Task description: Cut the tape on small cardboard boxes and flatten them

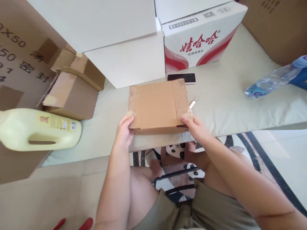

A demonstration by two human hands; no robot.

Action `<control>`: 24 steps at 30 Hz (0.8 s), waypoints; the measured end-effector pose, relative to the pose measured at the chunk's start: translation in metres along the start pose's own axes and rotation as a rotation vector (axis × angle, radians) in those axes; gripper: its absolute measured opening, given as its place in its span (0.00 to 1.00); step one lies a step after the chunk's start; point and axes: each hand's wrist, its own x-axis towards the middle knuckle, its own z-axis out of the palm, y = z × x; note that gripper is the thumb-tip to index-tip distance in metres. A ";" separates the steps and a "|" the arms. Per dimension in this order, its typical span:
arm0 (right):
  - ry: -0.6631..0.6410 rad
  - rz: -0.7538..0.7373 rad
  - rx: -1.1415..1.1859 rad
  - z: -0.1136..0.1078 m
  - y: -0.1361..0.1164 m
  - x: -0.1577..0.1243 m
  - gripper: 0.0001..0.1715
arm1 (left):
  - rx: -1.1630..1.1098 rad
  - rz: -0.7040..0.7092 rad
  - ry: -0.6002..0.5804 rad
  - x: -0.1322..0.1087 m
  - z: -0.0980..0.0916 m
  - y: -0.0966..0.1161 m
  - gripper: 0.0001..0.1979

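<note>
Cardboard box point(157, 107) is plain brown with scuffed side edges.

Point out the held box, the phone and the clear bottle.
Held box point(157, 106): head view, middle of its upper face.
Phone point(187, 78): head view, on its dark screen.
Clear bottle point(272, 80): head view, on its side.
</note>
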 end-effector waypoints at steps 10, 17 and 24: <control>0.112 0.172 0.206 0.009 0.006 0.002 0.15 | 0.209 -0.011 -0.025 0.013 -0.001 -0.017 0.16; 0.300 0.163 0.613 0.010 0.003 0.014 0.13 | 0.043 0.354 0.035 0.020 -0.003 -0.021 0.25; 0.137 0.243 0.705 0.010 -0.003 0.007 0.18 | -0.189 0.041 -0.289 -0.003 0.019 -0.027 0.36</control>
